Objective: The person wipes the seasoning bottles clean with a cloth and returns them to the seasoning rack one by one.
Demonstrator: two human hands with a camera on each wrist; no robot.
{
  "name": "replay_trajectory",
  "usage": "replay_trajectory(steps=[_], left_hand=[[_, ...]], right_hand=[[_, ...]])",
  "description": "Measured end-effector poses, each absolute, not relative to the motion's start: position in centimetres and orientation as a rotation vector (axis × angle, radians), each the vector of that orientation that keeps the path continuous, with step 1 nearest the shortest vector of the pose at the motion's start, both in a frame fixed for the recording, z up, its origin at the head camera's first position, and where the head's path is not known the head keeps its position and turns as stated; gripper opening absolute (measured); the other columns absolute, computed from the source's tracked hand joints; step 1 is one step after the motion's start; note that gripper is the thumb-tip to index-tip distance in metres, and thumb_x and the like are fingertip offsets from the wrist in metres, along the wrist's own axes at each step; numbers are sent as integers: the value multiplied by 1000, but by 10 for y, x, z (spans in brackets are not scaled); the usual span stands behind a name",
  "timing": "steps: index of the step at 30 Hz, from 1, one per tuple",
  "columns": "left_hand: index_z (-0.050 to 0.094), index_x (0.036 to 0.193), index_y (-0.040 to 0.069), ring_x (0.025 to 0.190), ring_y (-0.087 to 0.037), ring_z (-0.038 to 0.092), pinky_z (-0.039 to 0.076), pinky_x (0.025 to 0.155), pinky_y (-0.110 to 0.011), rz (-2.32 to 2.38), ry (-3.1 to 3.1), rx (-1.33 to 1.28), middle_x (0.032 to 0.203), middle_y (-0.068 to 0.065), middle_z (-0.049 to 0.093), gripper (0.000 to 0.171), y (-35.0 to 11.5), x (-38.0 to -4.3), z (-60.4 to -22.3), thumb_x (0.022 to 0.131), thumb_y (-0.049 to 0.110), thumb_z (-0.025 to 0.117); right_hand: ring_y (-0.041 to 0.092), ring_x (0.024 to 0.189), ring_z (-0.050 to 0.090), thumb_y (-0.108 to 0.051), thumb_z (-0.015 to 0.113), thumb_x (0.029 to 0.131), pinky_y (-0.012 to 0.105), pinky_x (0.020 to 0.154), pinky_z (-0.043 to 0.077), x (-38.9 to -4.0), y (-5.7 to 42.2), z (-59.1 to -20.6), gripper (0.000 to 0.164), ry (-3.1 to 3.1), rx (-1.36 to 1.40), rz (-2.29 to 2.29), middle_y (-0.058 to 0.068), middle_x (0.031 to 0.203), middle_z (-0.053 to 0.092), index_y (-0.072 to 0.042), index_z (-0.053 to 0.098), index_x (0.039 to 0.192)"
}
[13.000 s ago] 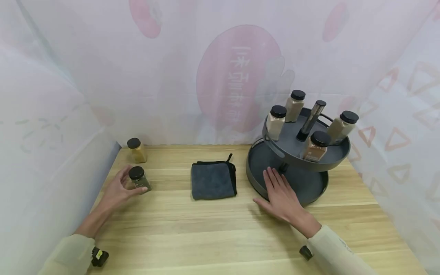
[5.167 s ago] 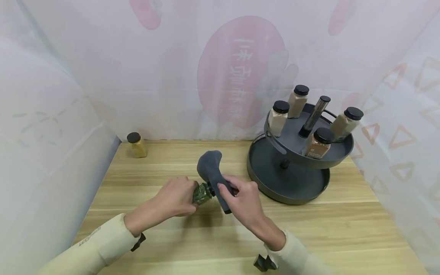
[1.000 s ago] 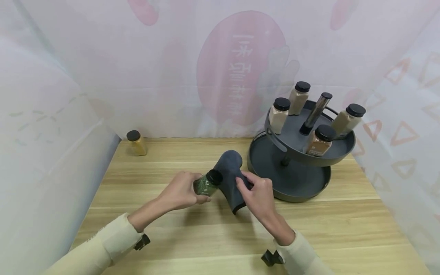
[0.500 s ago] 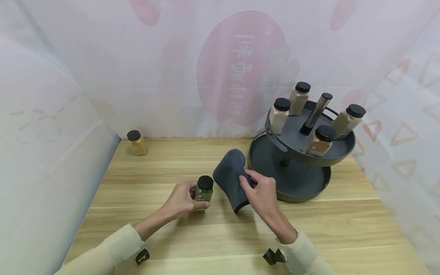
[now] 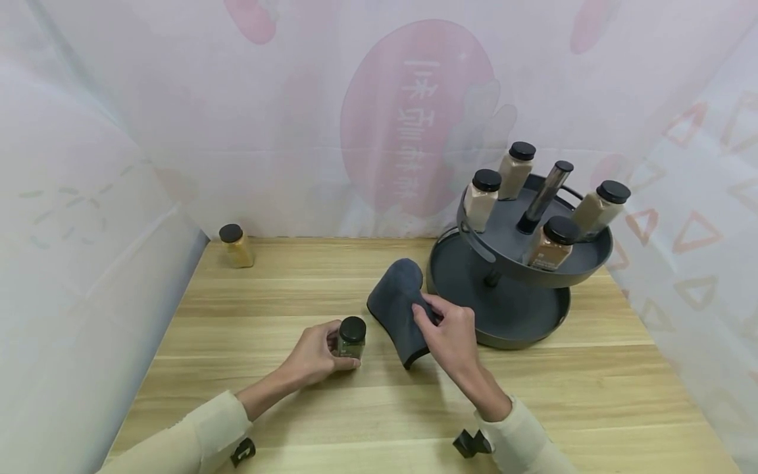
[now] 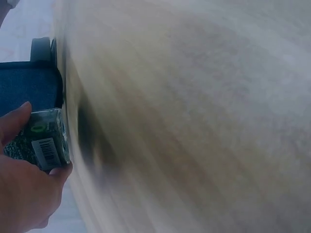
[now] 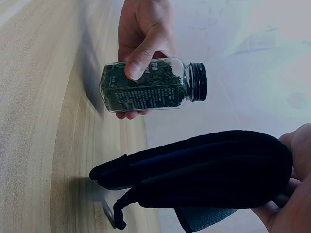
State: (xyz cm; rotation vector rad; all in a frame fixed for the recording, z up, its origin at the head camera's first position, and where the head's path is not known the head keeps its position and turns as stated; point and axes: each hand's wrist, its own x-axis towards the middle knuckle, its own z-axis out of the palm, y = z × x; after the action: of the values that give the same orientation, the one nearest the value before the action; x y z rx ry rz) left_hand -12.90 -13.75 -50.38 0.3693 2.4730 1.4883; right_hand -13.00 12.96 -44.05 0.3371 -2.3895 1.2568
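Clock directions are read from above with the green herb jar as the centre and the patterned white wall sheet (image 5: 296, 118) at 12 o'clock. At 10 o'clock, a clear jar of yellow spice with a black lid (image 5: 238, 251) stands upright on the pale wood-grain table (image 5: 284, 283). At 8 o'clock, directly adjoining the centre, the left hand (image 5: 316, 354) grips the square clear-glass jar of green herbs with a black screw lid (image 5: 352, 341); the jar is upright, thumb across one face, and contact between its base and the table cannot be determined. At 2 o'clock, just beside this jar, is the folded dark grey cloth with black edging (image 5: 398, 308). At 3 o'clock, the right hand (image 5: 453, 332) pinches the cloth between thumb and fingers. Farther out at 2 o'clock stands the round, dark grey two-tier tray stand (image 5: 515, 306). Its upper tier carries four black-lidded jars around the central post (image 5: 543, 199): an off-white jar (image 5: 480, 205) at the post's 10 o'clock, a tan jar (image 5: 514, 176) at 11, a reddish-brown jar (image 5: 549, 251) at 5, and an olive-tan jar (image 5: 594, 214) at 3.
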Motion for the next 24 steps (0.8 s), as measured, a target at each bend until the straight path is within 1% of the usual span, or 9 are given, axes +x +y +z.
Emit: replay_trajectory(steps=[7, 12, 15, 17, 20, 24], left_hand=[[71, 113, 12, 94, -12, 71, 56, 89, -31, 1482, 2477, 344, 100, 4, 75, 43, -138, -126, -509, 77, 12, 95], [70, 114, 14, 94, -12, 69, 54, 90, -30, 1462, 2456, 317, 100, 6, 74, 44, -138, -123, -512, 78, 13, 95], [70, 115, 13, 95, -12, 70, 54, 91, -31, 1475, 2440, 327, 101, 6, 75, 44, -138, -123, -513, 78, 12, 94], [70, 115, 13, 96, -12, 70, 54, 91, -29, 1477, 2444, 347, 101, 6, 75, 44, -138, -123, -514, 78, 11, 94], [71, 114, 14, 91, -12, 67, 53, 87, -28, 1459, 2464, 378, 100, 6, 74, 43, -139, -124, -514, 78, 11, 95], [72, 114, 14, 89, -12, 63, 52, 85, -28, 1417, 2500, 414, 101, 6, 73, 44, -142, -124, -514, 77, 11, 95]], right_hand=[[17, 76, 77, -7, 78, 94, 32, 69, 63, -129, 129, -441, 18, -2389, 339, 1256, 15, 100, 81, 0, 82, 110], [18, 76, 77, -6, 78, 94, 33, 68, 63, -129, 128, -442, 17, -2387, 341, 1253, 16, 99, 81, 1, 82, 109], [19, 77, 78, -6, 78, 94, 34, 68, 64, -129, 128, -443, 18, -2387, 340, 1251, 16, 99, 81, 1, 82, 109], [20, 78, 78, -6, 78, 93, 35, 69, 64, -129, 128, -443, 18, -2391, 337, 1247, 16, 99, 81, 1, 82, 110], [20, 77, 78, -6, 79, 93, 36, 69, 64, -129, 128, -443, 18, -2394, 333, 1243, 16, 100, 81, 1, 82, 110], [18, 75, 77, -6, 79, 93, 34, 68, 63, -129, 129, -444, 19, -2391, 336, 1235, 15, 99, 81, 1, 82, 110]])
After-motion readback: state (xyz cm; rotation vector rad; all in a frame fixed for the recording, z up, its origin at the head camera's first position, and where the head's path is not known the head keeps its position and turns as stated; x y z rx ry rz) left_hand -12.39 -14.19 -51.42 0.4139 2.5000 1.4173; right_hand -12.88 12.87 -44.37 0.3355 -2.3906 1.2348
